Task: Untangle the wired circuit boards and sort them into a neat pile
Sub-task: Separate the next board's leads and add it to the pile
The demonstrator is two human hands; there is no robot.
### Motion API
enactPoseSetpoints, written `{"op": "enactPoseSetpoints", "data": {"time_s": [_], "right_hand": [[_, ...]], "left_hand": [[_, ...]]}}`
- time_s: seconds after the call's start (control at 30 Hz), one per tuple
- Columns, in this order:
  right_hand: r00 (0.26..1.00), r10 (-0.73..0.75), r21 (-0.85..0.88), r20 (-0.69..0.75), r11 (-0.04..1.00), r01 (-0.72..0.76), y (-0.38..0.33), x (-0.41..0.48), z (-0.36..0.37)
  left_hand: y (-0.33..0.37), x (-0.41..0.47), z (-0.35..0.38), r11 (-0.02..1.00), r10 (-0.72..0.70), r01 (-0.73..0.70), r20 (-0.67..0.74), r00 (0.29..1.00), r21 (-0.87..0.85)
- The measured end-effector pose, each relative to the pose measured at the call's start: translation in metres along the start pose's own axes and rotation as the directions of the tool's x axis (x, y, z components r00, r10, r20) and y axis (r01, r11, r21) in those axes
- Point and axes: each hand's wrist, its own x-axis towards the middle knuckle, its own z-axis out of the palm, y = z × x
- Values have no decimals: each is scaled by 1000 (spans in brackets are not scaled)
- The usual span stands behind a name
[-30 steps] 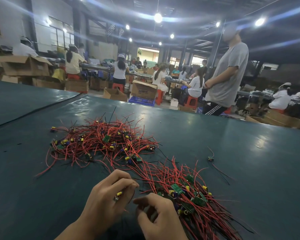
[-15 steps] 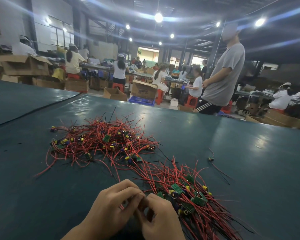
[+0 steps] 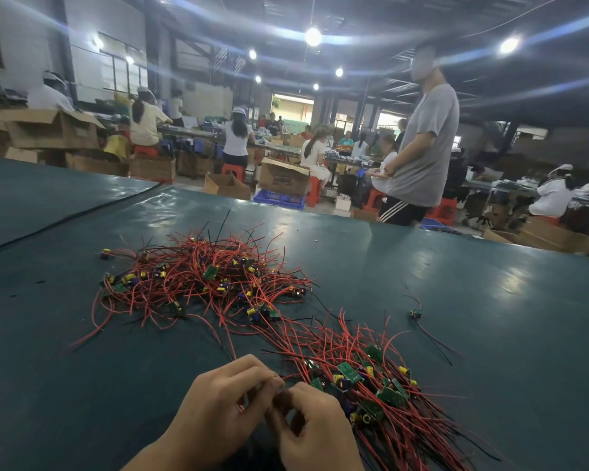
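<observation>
A tangled heap of small green circuit boards with red and black wires (image 3: 204, 280) lies mid-table on the dark green table (image 3: 490, 300). A second, more aligned pile of wired boards (image 3: 374, 385) lies to the right of my hands. My left hand (image 3: 218, 413) and my right hand (image 3: 315, 426) meet at the fingertips near the front edge, pinching a small wired board whose red wire shows between the fingers. The board itself is mostly hidden by my fingers. One lone wired board (image 3: 415, 313) lies apart at the right.
A person in a grey shirt (image 3: 422, 154) stands beyond the table's far edge. Cardboard boxes (image 3: 283, 180) and a blue crate (image 3: 279, 198) sit on the floor behind. Seated workers fill the background. A seam (image 3: 72, 215) crosses the table's left part.
My hands came together from slightly apart, fingertips now touching around the small board. The standing person shifted a little to the left.
</observation>
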Motion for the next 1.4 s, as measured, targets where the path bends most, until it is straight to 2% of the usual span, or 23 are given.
{"op": "enactPoseSetpoints", "data": {"time_s": [0.4,0.8,1.4], "right_hand": [[998,-24,3,-55,1000,24,1,-1,2],[999,-20,-24,-29,1000,20,2,-1,0],[993,115,-40,15,993,-114,0,-2,5]], "left_hand": [[6,1,-3,999,-6,7,5,1000,-33],[4,0,-4,1000,5,-4,54,999,-20],[5,0,-2,999,-38,39,48,998,-18]]}}
